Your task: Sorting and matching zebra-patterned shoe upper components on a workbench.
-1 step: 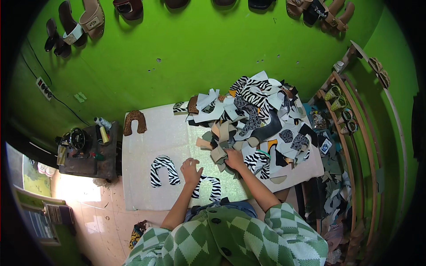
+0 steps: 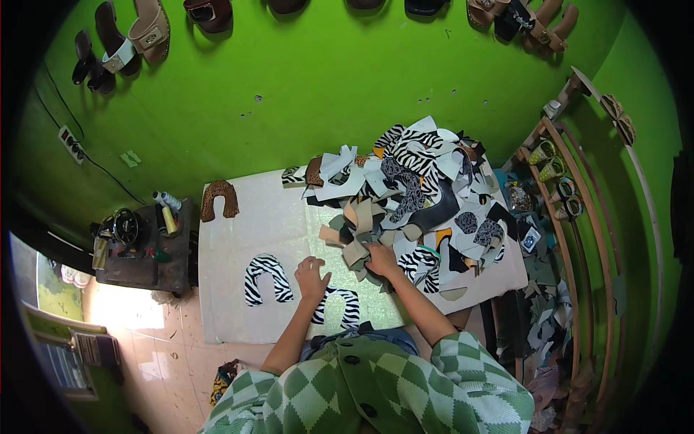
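Note:
My left hand (image 2: pixel 311 278) is over the white tabletop with its fingers apart and nothing in them. It is between two zebra-striped U-shaped pieces: one (image 2: pixel 264 279) lies left of it, the other (image 2: pixel 340 307) just below and to its right, partly covered by my forearm. My right hand (image 2: pixel 382 262) reaches to the near edge of a heap of scraps. Its fingers are curled against the grey-green and beige scraps (image 2: pixel 355 252), and the fingertips are partly hidden among them. A leopard-print U-shaped piece (image 2: pixel 220 200) lies at the table's far left corner.
A large heap of zebra, white, black and patterned offcuts (image 2: pixel 426 173) covers the table's right side. A sewing machine (image 2: pixel 124 228) with thread spools (image 2: pixel 168 200) stands on a dark stand at left. A wooden rack (image 2: pixel 567 217) with sandals is at right. More sandals (image 2: pixel 152 32) hang above.

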Tool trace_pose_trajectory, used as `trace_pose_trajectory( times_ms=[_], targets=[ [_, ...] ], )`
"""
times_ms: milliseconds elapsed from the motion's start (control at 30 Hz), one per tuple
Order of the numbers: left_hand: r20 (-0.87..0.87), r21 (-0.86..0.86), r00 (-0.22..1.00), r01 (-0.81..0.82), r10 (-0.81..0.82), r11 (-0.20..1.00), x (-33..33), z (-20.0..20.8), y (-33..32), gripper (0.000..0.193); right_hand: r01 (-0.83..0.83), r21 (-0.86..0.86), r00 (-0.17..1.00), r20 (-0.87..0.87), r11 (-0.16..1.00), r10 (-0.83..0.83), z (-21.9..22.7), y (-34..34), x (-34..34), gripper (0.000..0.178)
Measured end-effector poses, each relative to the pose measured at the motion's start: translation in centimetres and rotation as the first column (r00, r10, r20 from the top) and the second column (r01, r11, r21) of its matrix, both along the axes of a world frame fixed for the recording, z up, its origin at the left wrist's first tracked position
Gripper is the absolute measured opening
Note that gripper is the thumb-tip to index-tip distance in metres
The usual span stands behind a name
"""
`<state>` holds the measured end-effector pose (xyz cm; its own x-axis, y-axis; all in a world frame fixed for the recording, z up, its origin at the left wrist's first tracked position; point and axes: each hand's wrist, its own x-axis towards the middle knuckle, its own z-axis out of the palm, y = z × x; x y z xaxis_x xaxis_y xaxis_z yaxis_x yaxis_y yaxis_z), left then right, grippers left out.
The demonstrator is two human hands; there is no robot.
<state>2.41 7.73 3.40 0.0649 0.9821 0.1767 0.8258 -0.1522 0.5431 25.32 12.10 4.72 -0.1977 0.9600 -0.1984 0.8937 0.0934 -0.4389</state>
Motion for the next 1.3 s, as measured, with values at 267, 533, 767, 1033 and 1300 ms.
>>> trace_pose_trajectory(
  times_ms=[267, 533, 767, 1033, 1300],
  targets=[
    [0.190, 0.004, 0.971, 0.150, -0.148, 0.989, 3.5, 3.8, 3.4, 0.071, -0.151, -0.215, 0.883, -0.468, 0.965, 0.034, 4.2, 6.4, 5.4, 0.062],
    [-0.085, -0.118, 0.967, 0.228, -0.239, 0.966, 4.0, 0.7, 4.2, 0.052, 0.092, 0.188, 0.900, 0.403, 0.978, -0.163, 3.2, 6.7, 9.9, 0.024],
    [-0.188, -0.155, 0.972, 0.111, -0.140, 0.982, -0.5, -1.3, 3.4, 0.051, 0.245, 0.339, 0.804, 0.453, 0.909, -0.385, 3.8, 6.9, 12.6, 0.023],
    [-0.031, -0.188, 0.998, 0.043, -0.050, 0.981, -1.0, -1.8, 3.0, 0.066, 0.334, 0.114, 0.902, 0.249, 0.936, -0.352, 2.9, 9.0, 8.5, 0.053],
    [0.077, -0.070, 0.997, 0.025, -0.019, 0.997, -1.3, -0.5, 2.4, 0.057, 0.370, 0.064, 0.878, 0.301, 0.927, -0.372, 1.6, 12.1, 8.0, 0.066]
  ],
)
